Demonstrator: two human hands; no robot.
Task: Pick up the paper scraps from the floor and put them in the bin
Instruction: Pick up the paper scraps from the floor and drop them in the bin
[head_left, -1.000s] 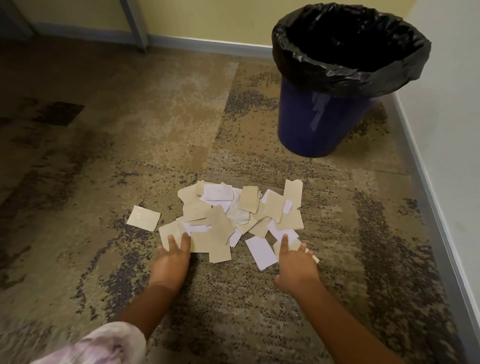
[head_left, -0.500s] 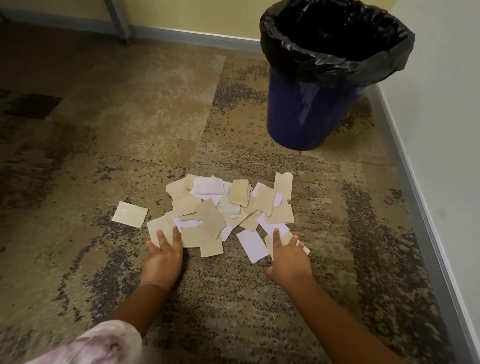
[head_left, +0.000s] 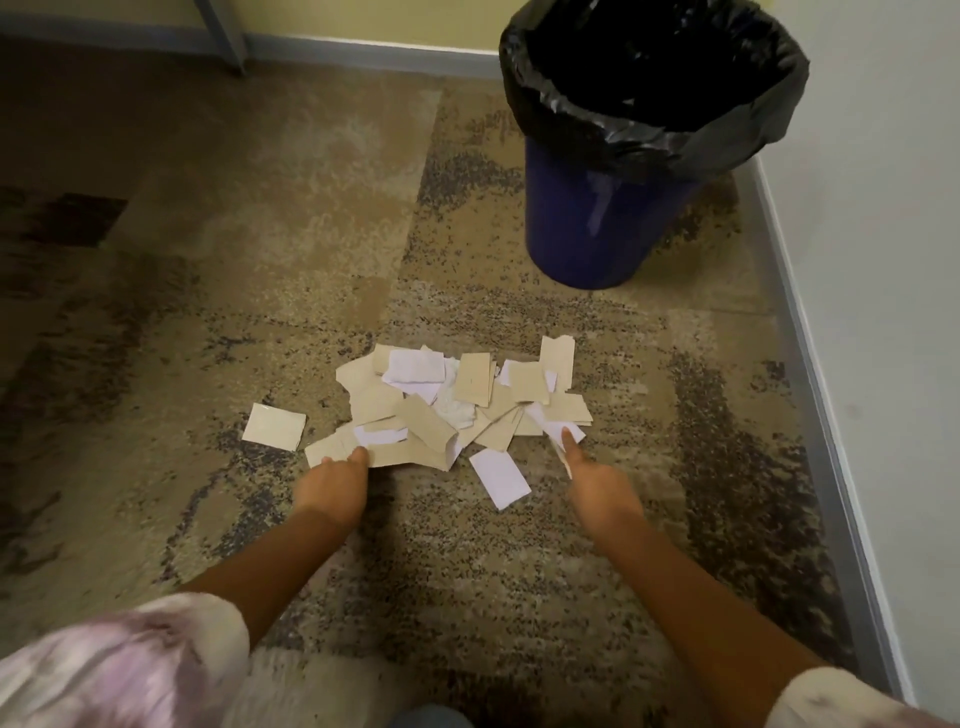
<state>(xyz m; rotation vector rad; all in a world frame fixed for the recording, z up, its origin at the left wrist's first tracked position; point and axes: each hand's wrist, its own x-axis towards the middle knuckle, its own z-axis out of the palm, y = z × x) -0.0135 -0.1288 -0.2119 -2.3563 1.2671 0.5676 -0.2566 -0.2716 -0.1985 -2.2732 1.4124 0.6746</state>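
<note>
Lying on the carpet: paper scraps, both hands at the near edge

Lying in a loose overlapping heap on the floor, the paper scraps (head_left: 457, 405) are a mix of tan and white pieces, none of them in the bin. One tan scrap (head_left: 274, 426) sits apart, just beside the heap on its left. One white scrap (head_left: 500, 478) lies at the near edge, between the two hands.

Left hand (head_left: 332, 486): at the near-left edge of the heap, fingers curled down onto the tan pieces there. Fingertips touch the paper; whether any piece is actually gripped cannot be told, since the fingers hide their own undersides.

Right hand (head_left: 597, 488): at the near-right edge, index finger extended onto a white scrap, the remaining fingers folded beneath. A thin sliver of paper shows along the inner side of this hand (held or merely lying against it, not determinable).

Bin (head_left: 597, 223): blue, upright, lined with a black bag (head_left: 675, 140) folded over its rim. It stands well apart from the heap, beyond it and to the right, near the corner of the room. Its interior reads as dark; contents cannot be seen.

Floor (head_left: 260, 260): mottled tan and dark carpet. A grey skirting board (head_left: 810, 364) runs along the right-hand wall and the far wall. Pale patterned sleeves (head_left: 130, 670) show at the bottom of the view.
</note>
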